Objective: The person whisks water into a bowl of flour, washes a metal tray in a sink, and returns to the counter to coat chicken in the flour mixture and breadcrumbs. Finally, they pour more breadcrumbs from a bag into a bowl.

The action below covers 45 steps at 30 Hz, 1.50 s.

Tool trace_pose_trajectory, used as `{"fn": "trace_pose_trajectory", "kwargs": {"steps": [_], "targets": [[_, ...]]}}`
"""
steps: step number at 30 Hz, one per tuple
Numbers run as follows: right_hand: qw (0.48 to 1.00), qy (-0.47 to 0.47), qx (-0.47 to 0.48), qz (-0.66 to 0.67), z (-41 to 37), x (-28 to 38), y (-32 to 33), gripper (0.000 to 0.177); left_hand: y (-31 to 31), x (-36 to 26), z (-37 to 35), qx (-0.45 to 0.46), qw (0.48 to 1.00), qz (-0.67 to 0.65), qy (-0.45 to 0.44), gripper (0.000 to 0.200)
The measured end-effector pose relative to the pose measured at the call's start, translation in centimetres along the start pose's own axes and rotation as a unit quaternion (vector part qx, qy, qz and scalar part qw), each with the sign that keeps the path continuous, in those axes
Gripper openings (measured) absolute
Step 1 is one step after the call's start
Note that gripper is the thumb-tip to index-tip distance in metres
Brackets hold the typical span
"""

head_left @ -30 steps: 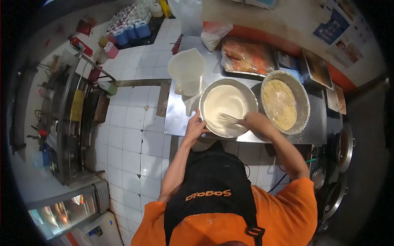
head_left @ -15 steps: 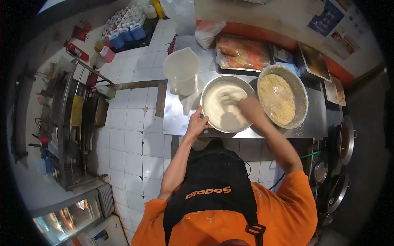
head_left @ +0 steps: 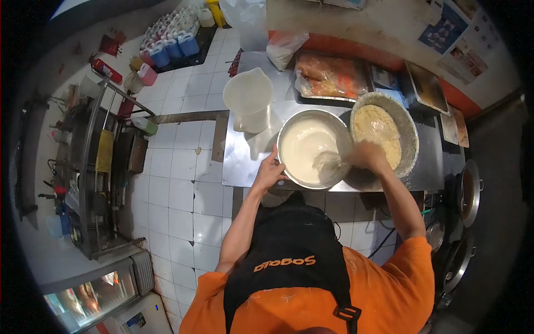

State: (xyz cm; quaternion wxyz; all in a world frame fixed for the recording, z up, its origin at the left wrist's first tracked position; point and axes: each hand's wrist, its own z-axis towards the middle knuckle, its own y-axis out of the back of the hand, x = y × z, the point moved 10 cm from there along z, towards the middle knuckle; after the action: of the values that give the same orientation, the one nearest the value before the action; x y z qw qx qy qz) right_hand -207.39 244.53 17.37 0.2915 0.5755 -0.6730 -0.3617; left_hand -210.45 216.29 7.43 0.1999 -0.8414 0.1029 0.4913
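A round metal bowl [head_left: 282, 171] of pale, creamy batter [head_left: 306, 139] stands near the front edge of the steel table. My left hand [head_left: 270, 170] grips its left side, the thumb by the rim and the fingers against the outside wall. Blurred by motion, my right hand [head_left: 366, 156] is closed around the handle of a whisk [head_left: 329, 162], whose wire head sits in the batter at the bowl's right side. Just right of it, a larger metal basin [head_left: 411, 142] holds yellowish crumbs [head_left: 378, 125] with a clear plastic piece on top.
A translucent pitcher [head_left: 248, 100] stands left of the bowl on the steel table [head_left: 236, 167]. Behind are a bagged orange food tray [head_left: 331, 75], a bag of white powder [head_left: 282, 50] and a deep metal pan [head_left: 425, 89]. Large pans [head_left: 470, 192] sit at the right.
My right hand has swung right and toward me, taking the whisk from the bowl's middle to its lower right. The bowl is still held by my left hand. The view has shifted slightly.
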Motion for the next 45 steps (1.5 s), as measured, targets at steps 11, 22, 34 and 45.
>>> {"fn": "trace_pose_trajectory", "kwargs": {"steps": [11,22,34,45], "targets": [[0.988,0.042,-0.147,0.024,-8.5,3.6,-2.7,0.043,2.0,-0.4,0.7,-0.046,0.998,-0.007,-0.051,0.079],[0.861,-0.008,-0.429,0.274,-11.8,-1.0,-9.1,0.032,1.7,-0.7,0.2,-0.082,0.996,-0.014,-0.018,0.072],[0.828,0.045,-0.443,0.341,-11.6,-3.2,-8.4,0.033,-0.9,2.5,-3.0,-0.118,0.99,-0.082,-0.001,0.063],[0.815,0.057,-0.324,0.477,-7.9,-5.0,-9.5,0.036,0.5,2.3,-5.5,-0.242,0.966,-0.089,-0.019,0.065]]}}
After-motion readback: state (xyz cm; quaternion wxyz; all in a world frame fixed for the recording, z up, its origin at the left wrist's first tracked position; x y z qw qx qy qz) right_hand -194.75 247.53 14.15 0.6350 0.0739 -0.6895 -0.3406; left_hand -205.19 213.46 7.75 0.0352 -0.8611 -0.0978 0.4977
